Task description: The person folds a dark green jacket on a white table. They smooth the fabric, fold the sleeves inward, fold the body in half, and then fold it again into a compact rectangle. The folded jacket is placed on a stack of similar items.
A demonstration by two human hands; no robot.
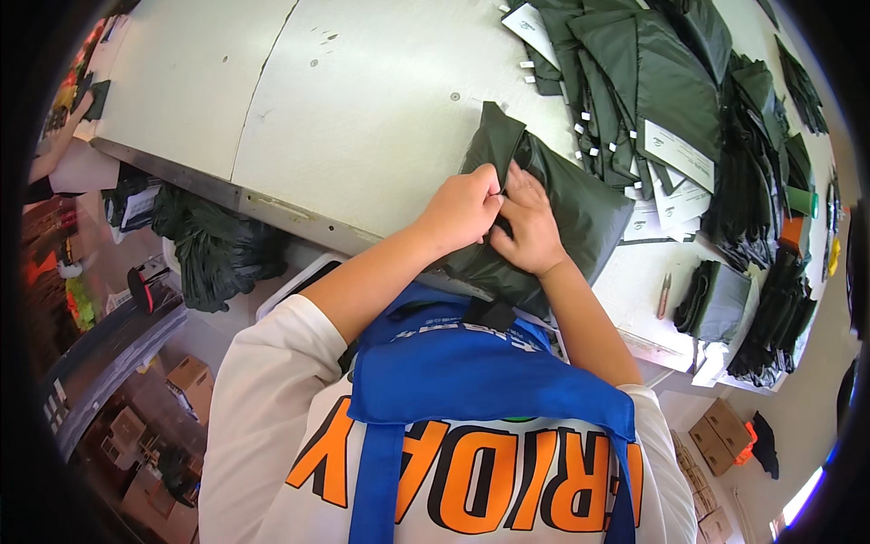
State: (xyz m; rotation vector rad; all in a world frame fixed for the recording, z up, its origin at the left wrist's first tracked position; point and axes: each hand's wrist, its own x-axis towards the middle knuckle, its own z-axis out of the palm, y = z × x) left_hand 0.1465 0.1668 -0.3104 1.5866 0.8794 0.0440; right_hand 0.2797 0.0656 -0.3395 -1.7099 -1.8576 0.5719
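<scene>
A dark green plastic mailing bag (580,204) lies at the table's front edge, right before my body. My left hand (464,208) is closed in a pinch on the bag's loose upper part, which sticks up in a point beyond my knuckles. Close beside it, my right hand (529,222) rests on the bag with its fingers stretched out, pressing on the plastic. The two hands nearly touch, so the fold between them is partly hidden.
Many dark green bags (680,82) with white labels lie fanned out at the far right. A folded dark bundle (711,304) and a small cutter (664,296) are nearer. Crumpled dark plastic (217,240) hangs below the table edge on the left. Another person's arm (59,145) shows far left.
</scene>
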